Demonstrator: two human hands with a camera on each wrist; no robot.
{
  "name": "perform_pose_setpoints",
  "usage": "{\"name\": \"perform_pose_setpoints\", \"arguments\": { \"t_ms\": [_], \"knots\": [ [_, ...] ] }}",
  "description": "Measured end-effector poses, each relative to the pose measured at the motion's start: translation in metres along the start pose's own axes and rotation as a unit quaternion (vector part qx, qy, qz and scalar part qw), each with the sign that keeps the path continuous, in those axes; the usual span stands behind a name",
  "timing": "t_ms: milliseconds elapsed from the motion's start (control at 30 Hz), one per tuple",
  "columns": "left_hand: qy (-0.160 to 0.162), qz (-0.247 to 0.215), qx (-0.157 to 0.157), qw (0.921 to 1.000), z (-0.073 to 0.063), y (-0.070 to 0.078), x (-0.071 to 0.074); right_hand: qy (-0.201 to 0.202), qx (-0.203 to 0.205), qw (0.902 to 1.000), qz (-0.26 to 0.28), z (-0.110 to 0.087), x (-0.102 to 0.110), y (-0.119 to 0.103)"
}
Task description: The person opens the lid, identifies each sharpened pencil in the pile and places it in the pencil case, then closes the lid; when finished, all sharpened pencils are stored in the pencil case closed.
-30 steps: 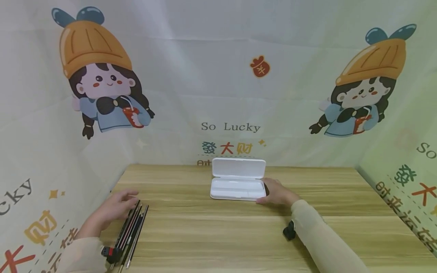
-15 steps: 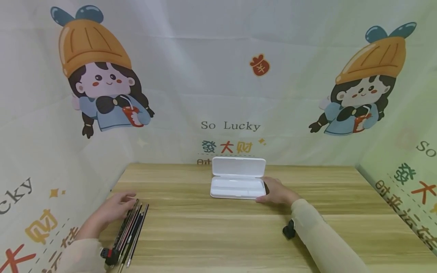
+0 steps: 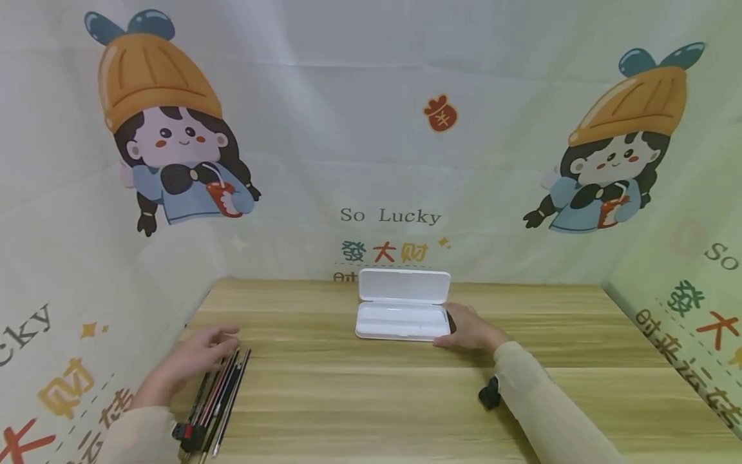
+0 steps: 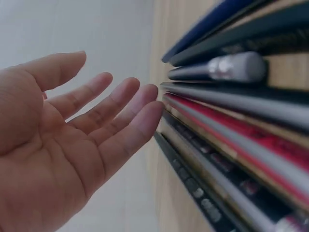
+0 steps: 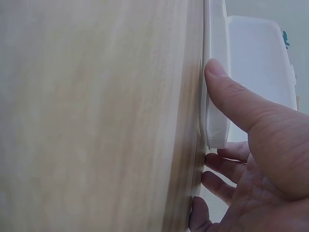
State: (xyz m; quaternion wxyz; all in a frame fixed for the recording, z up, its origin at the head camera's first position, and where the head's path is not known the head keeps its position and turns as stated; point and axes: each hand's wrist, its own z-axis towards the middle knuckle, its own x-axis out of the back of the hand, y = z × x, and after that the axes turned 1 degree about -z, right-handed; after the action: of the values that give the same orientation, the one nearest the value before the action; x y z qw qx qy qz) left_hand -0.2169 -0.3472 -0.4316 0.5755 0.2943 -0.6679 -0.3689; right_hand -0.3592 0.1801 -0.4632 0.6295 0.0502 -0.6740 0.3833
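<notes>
A white pencil case (image 3: pixel 402 322) lies with its lid raised at the back of the table, its inner tray bare. My right hand (image 3: pixel 469 327) holds it by the right end; in the right wrist view the thumb (image 5: pixel 231 94) lies against the front wall and the fingers reach round the end. At the left, my left hand (image 3: pixel 199 353) hovers by the far ends of several pencils (image 3: pixel 223 403), fingers loosely extended and holding nothing. Close up, a red pencil (image 4: pixel 241 128) and a grey pencil eraser tip (image 4: pixel 248 66) show just past the fingertips.
The wooden table (image 3: pixel 371 399) stretches between both arms. A printed cloth (image 3: pixel 301 129) hangs behind it and along both sides. Small black cameras sit on the left wrist (image 3: pixel 190 437) and the right wrist (image 3: pixel 489 393).
My left hand has shifted slightly, its fingers spreading a little above the pencil ends. The right hand and the pencil case have stayed in place.
</notes>
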Motion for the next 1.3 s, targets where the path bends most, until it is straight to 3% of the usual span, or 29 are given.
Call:
{"name": "perform_pose_setpoints", "arguments": {
  "t_ms": [500,833,1100,1300],
  "knots": [
    [0.029,0.02,0.015,0.9993,-0.003,-0.019,0.007,0.002,-0.023,0.9997,0.009,-0.001,0.0,0.001],
    [0.044,0.022,0.028,0.9984,-0.002,-0.023,0.004,-0.002,-0.027,0.9996,0.008,-0.003,0.0,0.001],
    [0.047,0.098,0.022,0.9938,-0.007,-0.025,0.011,-0.004,-0.026,0.9996,0.013,-0.004,0.0,-0.001],
    [0.032,0.128,0.054,0.9897,-0.009,-0.026,0.011,-0.002,-0.02,0.9997,0.017,-0.004,-0.001,-0.002]
  ]
}}
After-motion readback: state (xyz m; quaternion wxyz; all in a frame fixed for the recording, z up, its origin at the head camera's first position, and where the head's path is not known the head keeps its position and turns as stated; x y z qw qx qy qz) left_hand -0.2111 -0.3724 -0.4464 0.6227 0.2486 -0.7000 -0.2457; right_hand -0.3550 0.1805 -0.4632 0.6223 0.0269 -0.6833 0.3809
